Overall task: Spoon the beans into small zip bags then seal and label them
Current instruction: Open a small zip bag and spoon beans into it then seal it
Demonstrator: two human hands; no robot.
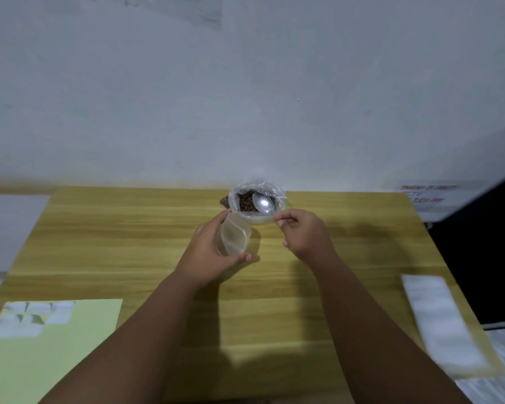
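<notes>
A pale wooden table [158, 243] runs up to a bare grey wall, and at its far edge sit the beans [246, 203], dark brown, in a plastic-lined tub [257, 220]. My spoon [263, 204] lies face up over them, its bowl empty, tip just past the tub's near rim. My right hand [306, 237] pinches the handle between thumb and fingertip, the other fingers tucked under. Just left of the tub, touching its side, is the small clear bag [233, 237]; my left hand [207, 252] wraps it, thumb below and fingers curled over the top. Whether its mouth is open I cannot tell. I judge the scooping step is in hand: I should dip shallow, take a level load rather than a heaped one, and bring the bag's mouth right against the rim so stray beans fall back in. Nearer me, a green sheet [56, 360] carries white labels [32, 319] on the left, and a white pack [440, 319] lies well apart on the right.
</notes>
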